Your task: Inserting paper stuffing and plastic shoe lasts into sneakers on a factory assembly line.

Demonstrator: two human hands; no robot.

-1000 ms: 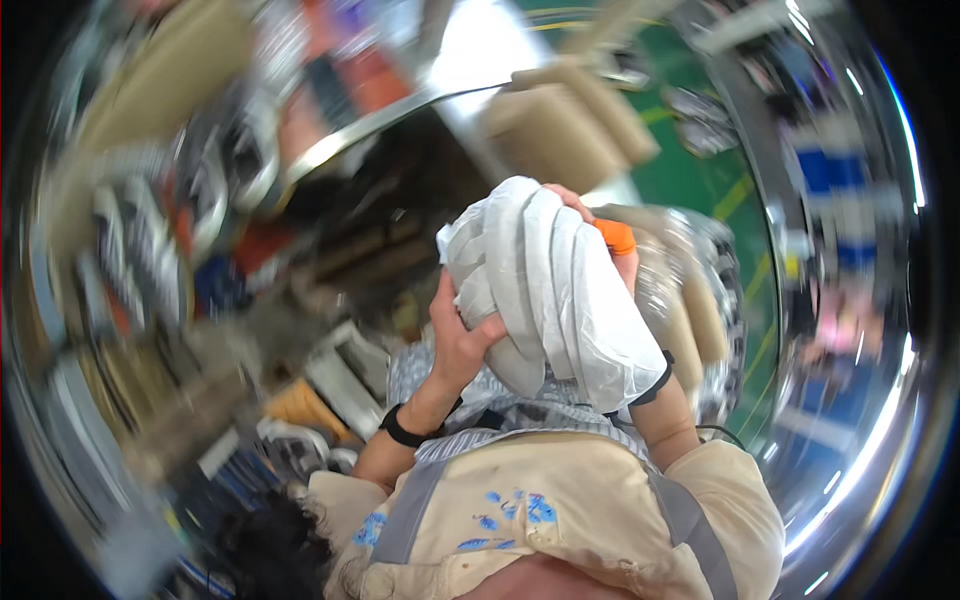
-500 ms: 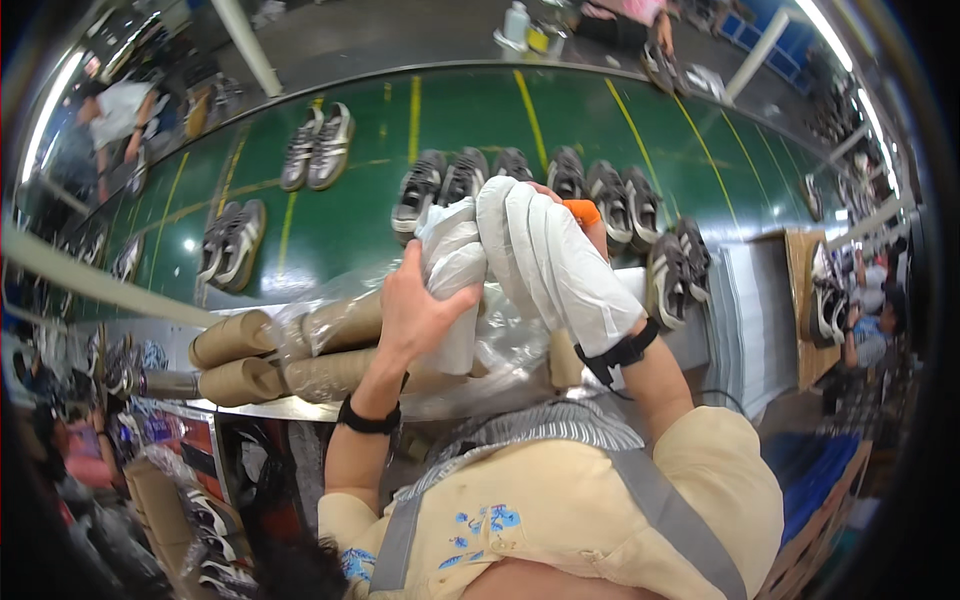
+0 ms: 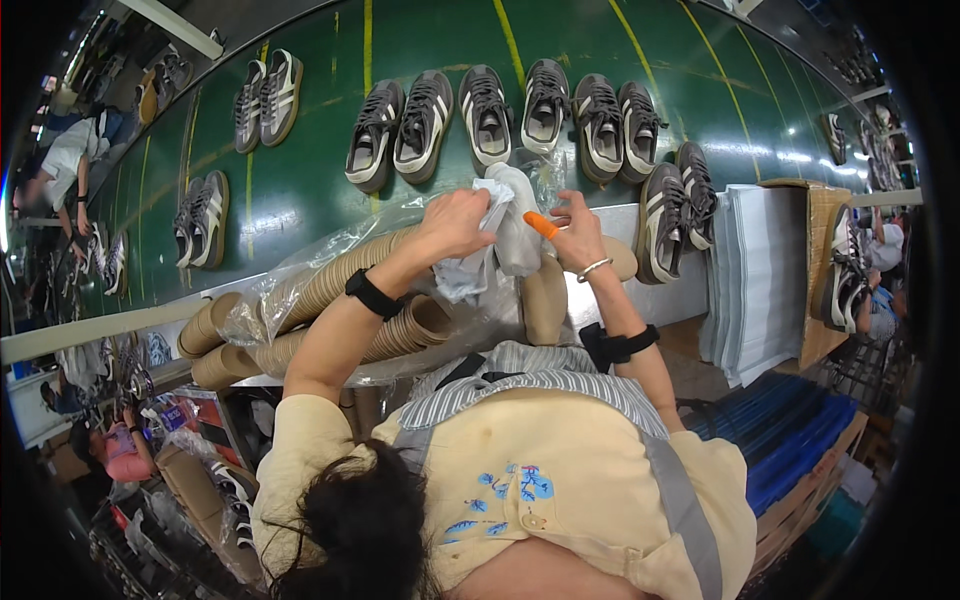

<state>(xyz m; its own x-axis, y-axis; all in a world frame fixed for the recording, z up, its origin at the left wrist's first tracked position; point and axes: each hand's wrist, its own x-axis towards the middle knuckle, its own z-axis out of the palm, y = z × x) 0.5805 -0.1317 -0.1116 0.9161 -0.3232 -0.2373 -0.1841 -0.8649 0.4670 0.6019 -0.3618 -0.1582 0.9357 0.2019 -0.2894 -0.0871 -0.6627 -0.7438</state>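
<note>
My left hand [image 3: 455,225] grips a crumpled sheet of white tissue paper [image 3: 468,272] that hangs down from my fist. My right hand [image 3: 577,232], with an orange cover on one finger, holds a white-soled sneaker [image 3: 518,232] between both hands. The shoe is held sideways just above the near edge of the green conveyor belt [image 3: 300,200]. Most of the shoe's upper is hidden by the paper and my fingers.
Several grey-and-white sneakers [image 3: 485,115] stand in pairs on the belt. Stacked brown cardboard cups in a clear bag [image 3: 320,290] lie left of my hands. White paper sheets [image 3: 760,270] are stacked on the right, blue crates [image 3: 800,430] below. Other people work at far left [image 3: 65,165].
The shoe and paper were held up close to my face with the sole toward me; both hands have since lowered them toward the belt's near edge, and my head has turned to the belt.
</note>
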